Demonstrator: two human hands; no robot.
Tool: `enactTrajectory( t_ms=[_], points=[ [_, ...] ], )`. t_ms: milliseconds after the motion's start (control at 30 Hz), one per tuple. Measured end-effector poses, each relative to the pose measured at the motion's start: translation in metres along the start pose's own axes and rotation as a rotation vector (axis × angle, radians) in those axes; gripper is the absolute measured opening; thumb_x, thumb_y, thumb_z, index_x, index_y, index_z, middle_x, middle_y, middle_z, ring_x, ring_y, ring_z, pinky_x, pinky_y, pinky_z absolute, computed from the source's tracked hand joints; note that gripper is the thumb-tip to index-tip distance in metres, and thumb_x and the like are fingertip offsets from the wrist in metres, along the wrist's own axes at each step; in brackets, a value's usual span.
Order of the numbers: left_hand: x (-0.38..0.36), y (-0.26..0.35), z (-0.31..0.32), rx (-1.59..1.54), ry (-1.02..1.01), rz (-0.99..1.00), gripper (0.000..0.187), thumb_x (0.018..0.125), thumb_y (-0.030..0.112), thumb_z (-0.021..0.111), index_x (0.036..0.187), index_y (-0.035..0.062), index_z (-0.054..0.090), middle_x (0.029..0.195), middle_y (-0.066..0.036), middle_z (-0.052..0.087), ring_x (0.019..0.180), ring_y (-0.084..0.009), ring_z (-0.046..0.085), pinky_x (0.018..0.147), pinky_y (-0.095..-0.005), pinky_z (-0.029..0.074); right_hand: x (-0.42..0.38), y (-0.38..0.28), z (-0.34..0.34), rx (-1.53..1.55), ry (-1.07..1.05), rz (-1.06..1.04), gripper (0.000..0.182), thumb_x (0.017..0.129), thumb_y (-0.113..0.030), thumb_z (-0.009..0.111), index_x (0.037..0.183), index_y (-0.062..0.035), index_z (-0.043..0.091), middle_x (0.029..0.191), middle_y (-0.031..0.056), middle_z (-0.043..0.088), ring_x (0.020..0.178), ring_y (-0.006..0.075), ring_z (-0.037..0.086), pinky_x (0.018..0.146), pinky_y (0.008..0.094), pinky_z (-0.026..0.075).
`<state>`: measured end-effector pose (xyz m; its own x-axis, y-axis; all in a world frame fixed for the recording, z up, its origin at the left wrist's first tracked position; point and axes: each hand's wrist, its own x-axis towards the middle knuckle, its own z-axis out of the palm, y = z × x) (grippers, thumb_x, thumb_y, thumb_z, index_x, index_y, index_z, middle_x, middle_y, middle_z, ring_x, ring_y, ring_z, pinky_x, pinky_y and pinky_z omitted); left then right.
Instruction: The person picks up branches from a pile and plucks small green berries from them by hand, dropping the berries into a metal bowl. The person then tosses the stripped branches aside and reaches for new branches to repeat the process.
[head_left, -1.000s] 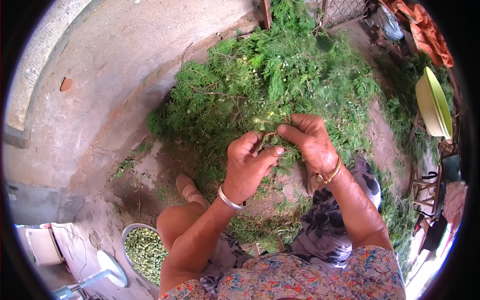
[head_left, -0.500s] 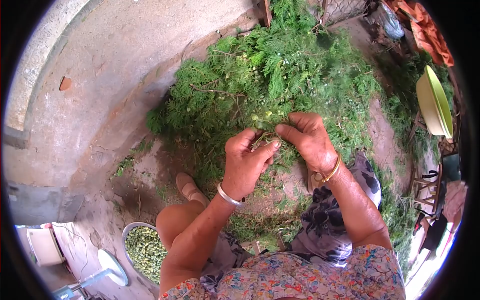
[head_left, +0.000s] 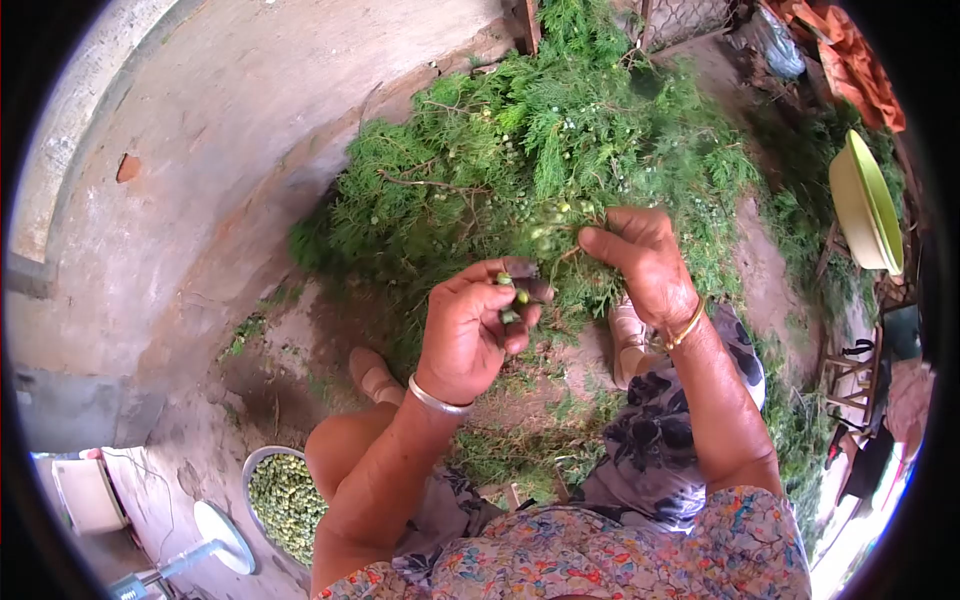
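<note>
Several small green cones (head_left: 507, 282) lie in the curled fingers of my left hand (head_left: 462, 335), which has a silver bangle at its wrist. My right hand (head_left: 640, 265), wearing a gold bangle, pinches a conifer sprig (head_left: 556, 232) between thumb and fingers; pale green cones on it look blurred. The hands are a short way apart, above the near side of a big heap of cut conifer branches (head_left: 545, 130). At the lower left, beside my knee, a round basin (head_left: 249, 478) holds a mass of similar green cones.
A fan-like object with a pale round disc (head_left: 222, 535) is left of the basin. A yellow-green tub (head_left: 862, 205) tilts at the right, near a wooden frame (head_left: 852, 385). The concrete wall (head_left: 250, 120) bounds the left. Orange cloth (head_left: 862, 75) lies at upper right.
My hands have drawn apart. The left moved left and down with cones in its fingers; the right moved slightly right and up with the sprig.
</note>
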<state>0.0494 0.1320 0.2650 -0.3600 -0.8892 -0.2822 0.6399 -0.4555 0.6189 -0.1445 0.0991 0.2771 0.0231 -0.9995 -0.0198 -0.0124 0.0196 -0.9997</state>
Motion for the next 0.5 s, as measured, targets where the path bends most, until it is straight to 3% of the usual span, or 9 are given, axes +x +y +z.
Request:
enactTrajectory(
  t_ms=[100,233,333,500],
  points=[
    [0.002,-0.002,0.000,0.122,0.050,0.107,0.021,0.082,0.004,0.055,0.101,-0.0031,0.057,0.087,-0.016,0.063,0.066,-0.0146,0.057,0.043,-0.0199,0.038,-0.005,-0.004,0.004,-0.012,-0.063,0.028,0.034,0.079,-0.004,0.064,0.052,-0.0077,0.043,0.052,-0.0096,0.034,0.051,0.0024,0.025,0.045,0.0262,0.020],
    [0.003,-0.007,-0.001,0.246,0.071,0.166,0.020,0.079,0.003,0.063,0.097,-0.0021,0.057,0.081,-0.010,0.063,0.061,-0.0108,0.055,0.043,-0.0199,0.036,-0.005,-0.003,0.002,-0.152,-0.170,-0.101,0.029,0.080,-0.006,0.064,0.055,-0.0053,0.049,0.051,-0.0079,0.037,0.051,0.0022,0.028,0.043,0.0256,0.022],
    [0.005,-0.012,0.002,0.439,0.161,0.295,0.020,0.078,0.002,0.065,0.096,-0.0018,0.057,0.078,-0.008,0.063,0.059,-0.0090,0.054,0.042,-0.0204,0.035,-0.008,-0.009,0.007,-0.203,-0.216,-0.061,0.025,0.081,-0.007,0.063,0.058,-0.0024,0.053,0.051,-0.0075,0.040,0.051,0.0021,0.031,0.043,0.0249,0.025],
    [0.008,-0.007,0.006,0.417,0.208,0.297,0.020,0.079,0.003,0.065,0.096,-0.0030,0.057,0.074,-0.006,0.062,0.057,-0.0082,0.053,0.042,-0.0205,0.035,-0.011,-0.011,0.011,-0.155,-0.285,0.071,0.023,0.082,-0.008,0.062,0.062,0.0009,0.055,0.052,-0.0072,0.042,0.051,0.0018,0.033,0.043,0.0238,0.026]
  ],
)
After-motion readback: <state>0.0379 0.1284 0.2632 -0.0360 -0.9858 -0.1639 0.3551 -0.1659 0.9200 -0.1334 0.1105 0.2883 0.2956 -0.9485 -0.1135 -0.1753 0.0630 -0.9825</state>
